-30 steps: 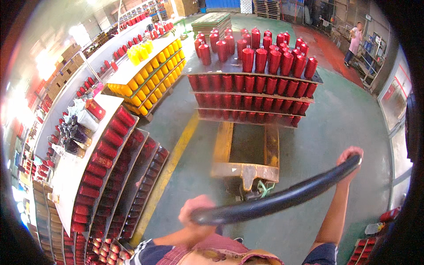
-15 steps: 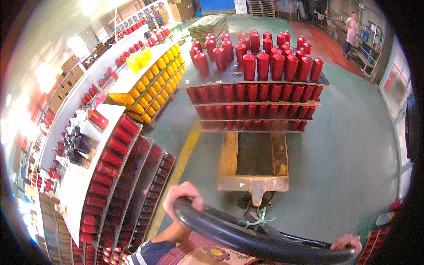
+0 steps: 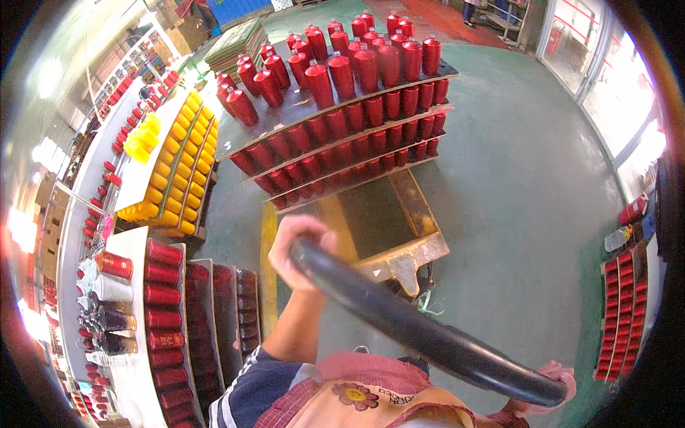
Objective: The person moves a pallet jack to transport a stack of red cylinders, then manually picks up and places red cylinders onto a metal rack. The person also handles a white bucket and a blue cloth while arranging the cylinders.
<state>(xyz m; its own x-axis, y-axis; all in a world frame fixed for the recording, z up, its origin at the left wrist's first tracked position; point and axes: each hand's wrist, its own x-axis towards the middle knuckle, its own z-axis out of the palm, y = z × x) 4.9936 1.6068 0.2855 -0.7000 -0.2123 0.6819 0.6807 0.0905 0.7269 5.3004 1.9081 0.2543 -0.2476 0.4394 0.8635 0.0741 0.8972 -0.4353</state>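
My left hand (image 3: 291,251) is wrapped round the upper left end of a thick black handle (image 3: 421,332). At the handle's lower right end, my right hand (image 3: 555,381) grips it too. The handle slants across my front and belongs to a worn yellow pallet jack (image 3: 421,255), with a green tie (image 3: 427,303) hanging near its base. Beyond, the jack's forks run under a stacked load of red bottles (image 3: 341,75) in several layers parted by flat boards (image 3: 275,127). The bottles on the top layer stand upright, some spaced apart.
At left are stacked layers of yellow bottles (image 3: 168,171) and red bottles (image 3: 164,314), beside a long workbench with small items. More red pieces sit in a stack (image 3: 621,314) at right. Glass doors (image 3: 606,64) line the right wall. A person's legs (image 3: 469,13) show far off.
The handle slants more steeply, my left hand having risen. The jack and its load have turned and shifted leftward in view; the doors and right-hand stack show more fully.
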